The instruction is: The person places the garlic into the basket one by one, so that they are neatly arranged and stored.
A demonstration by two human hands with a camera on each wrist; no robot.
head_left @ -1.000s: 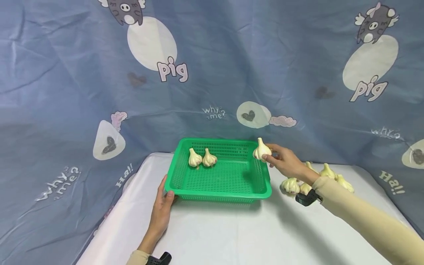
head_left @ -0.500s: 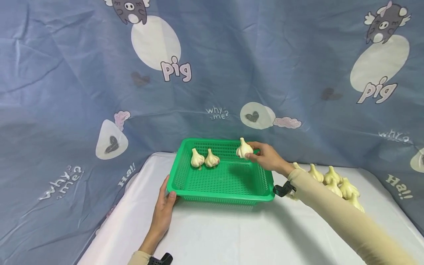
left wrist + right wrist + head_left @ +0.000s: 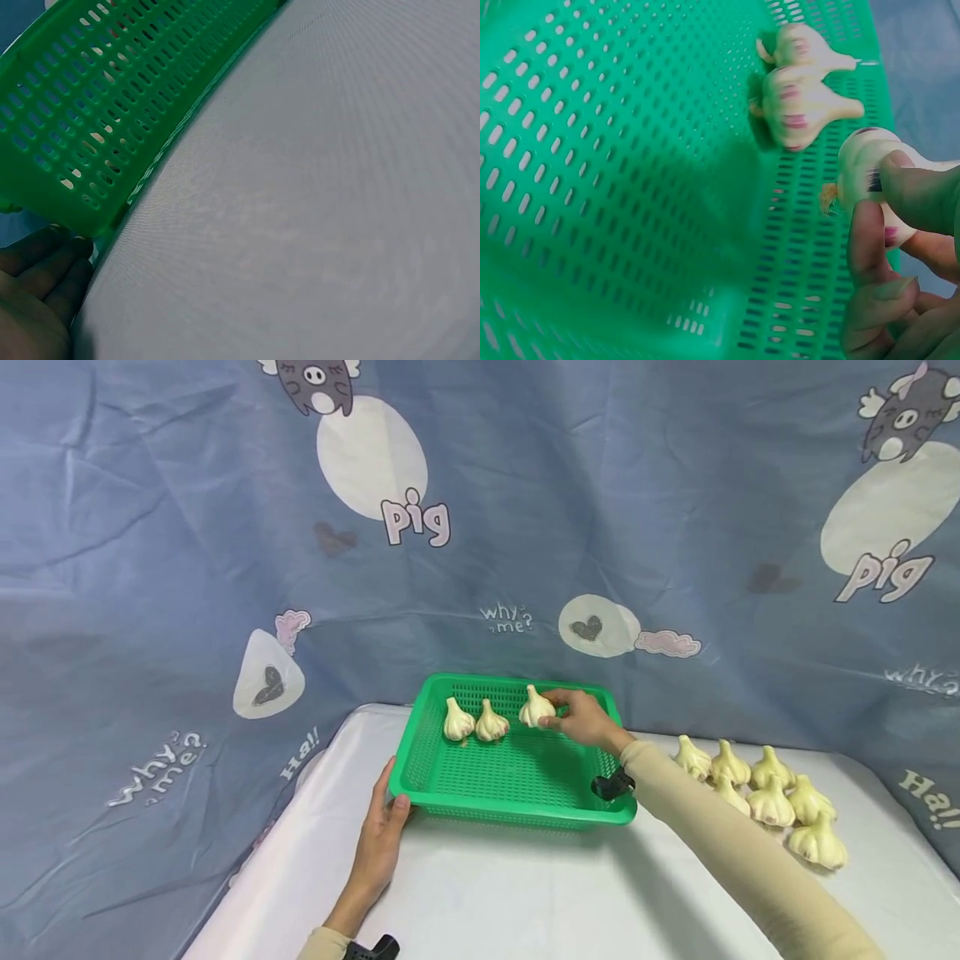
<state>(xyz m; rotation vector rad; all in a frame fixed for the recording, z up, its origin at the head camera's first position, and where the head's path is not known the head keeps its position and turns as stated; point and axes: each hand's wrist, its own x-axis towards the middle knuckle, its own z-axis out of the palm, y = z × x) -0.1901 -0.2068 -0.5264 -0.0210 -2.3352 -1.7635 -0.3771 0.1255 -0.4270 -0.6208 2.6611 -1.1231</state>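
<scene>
In the head view, my right hand (image 3: 581, 718) pinches a garlic bulb (image 3: 533, 710) over the back of the green plastic basket (image 3: 517, 814). The right wrist view shows the thumb (image 3: 922, 191) and fingertips on this bulb's sides, its stem pointing toward the back rim and its roots toward the basket floor. Two more garlic bulbs, one (image 3: 457, 722) and another (image 3: 492, 723), sit side by side inside at the back left. My left hand (image 3: 380, 835) rests against the basket's front left corner, its fairly straight fingers (image 3: 56, 262) touching the outside of the corner in the left wrist view.
Several garlic bulbs (image 3: 772, 802) lie grouped on the white tablecloth (image 3: 480, 893) right of the basket, partly behind my right sleeve (image 3: 720, 835). A blue patterned cloth (image 3: 465, 568) hangs directly behind the table.
My right hand has carried its garlic bulb leftward from the basket's right side and lowered it toward the two bulbs inside. The left hand stays at the corner. The head view has shifted slightly right.
</scene>
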